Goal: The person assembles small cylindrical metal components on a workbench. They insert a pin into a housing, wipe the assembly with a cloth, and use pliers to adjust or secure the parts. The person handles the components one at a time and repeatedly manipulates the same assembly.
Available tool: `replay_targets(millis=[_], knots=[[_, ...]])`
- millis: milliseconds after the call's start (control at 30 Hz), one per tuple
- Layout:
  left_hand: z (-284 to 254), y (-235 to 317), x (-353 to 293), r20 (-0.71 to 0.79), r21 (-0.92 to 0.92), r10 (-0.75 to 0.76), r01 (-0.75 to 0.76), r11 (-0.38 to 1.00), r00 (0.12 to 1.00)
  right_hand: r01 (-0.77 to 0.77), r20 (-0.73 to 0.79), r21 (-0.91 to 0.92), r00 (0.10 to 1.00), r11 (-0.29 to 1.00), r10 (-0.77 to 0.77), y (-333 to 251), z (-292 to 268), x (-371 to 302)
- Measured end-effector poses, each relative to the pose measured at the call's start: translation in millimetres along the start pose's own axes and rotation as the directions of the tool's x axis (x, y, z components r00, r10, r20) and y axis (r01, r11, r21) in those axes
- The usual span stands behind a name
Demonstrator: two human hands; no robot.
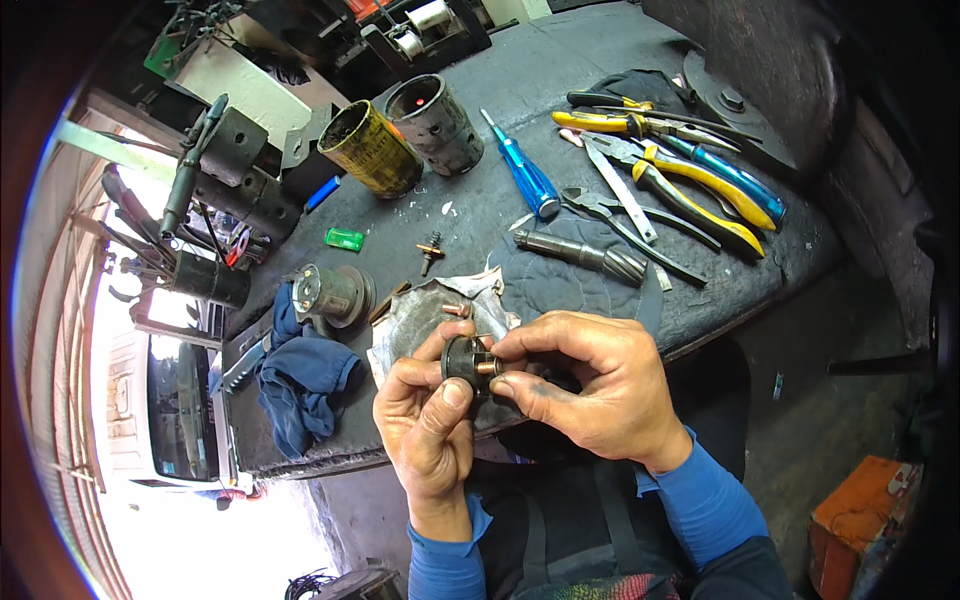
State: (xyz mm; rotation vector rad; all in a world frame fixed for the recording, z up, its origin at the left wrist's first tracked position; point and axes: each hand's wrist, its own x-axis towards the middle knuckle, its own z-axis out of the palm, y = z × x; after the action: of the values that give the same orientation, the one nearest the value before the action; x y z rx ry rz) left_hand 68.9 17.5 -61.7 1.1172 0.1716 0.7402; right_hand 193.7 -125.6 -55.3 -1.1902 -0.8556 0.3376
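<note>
My left hand [422,428] is closed around the rim of a small black round cap [459,366], which looks like a solenoid cap. From the cap's right side sticks out a copper-coloured stud [486,368]. Thumb and forefinger of my right hand [600,385] pinch at the end of this stud; a small part between the fingertips is hidden. Just beyond my left fingers, a loose copper bolt [457,310] lies on a grimy pale cloth [420,315]. Farther back, a spring-loaded plunger [430,252] rests on the bench.
A metal cylinder housing [335,297] and a blue rag [305,385] are at left. Behind stand a yellow can [370,150] and a grey can [435,125]. Rightward lie a blue screwdriver [525,170], a milling-cutter-like tool [580,255] and several pliers [700,190]. A green piece [344,239] lies left.
</note>
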Motion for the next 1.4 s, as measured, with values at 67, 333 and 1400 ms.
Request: replay_targets(millis=[67,333,1400], knots=[[3.0,1.5,0.5,0.0,-0.017,0.001,-0.001,1.0,1.0,0.015,-0.007,-0.015,1.0,1.0,-0.015,0.7,0.7,0.4],[1.2,1.4,0.8,0.02,-0.055,-0.01,0.011,0.998,1.0,0.055,-0.01,-0.135,0.998,0.989,-0.057,-1.2,2.5,1.8],[4.2,1.5,-0.2,0.001,-0.078,-0.014,0.014,0.997,1.0,0.061,0.009,-0.173,0.998,0.983,-0.06,-5.9,4.9,2.8]])
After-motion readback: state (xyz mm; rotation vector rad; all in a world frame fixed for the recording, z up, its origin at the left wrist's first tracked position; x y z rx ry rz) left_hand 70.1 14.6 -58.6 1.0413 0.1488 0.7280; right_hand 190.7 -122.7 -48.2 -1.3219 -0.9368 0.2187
